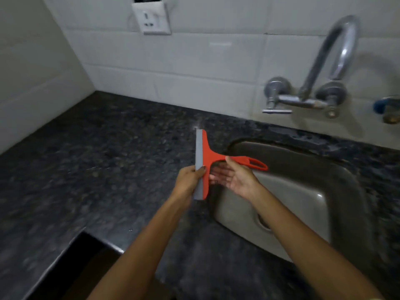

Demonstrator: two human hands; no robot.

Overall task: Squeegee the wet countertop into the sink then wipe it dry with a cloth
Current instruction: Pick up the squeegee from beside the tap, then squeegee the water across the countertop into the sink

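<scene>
Speckled glossy stone countertop [108, 169], metal sink [303, 169]

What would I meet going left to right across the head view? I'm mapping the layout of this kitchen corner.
Wall socket → left hand gripping the squeegee by its blade → right hand, open under the handle → sink with the tap above it → blue valve.

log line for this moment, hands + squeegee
left hand: grips squeegee by blade end | right hand: open palm under handle | squeegee: held above countertop at sink edge | cloth: not visible
</scene>
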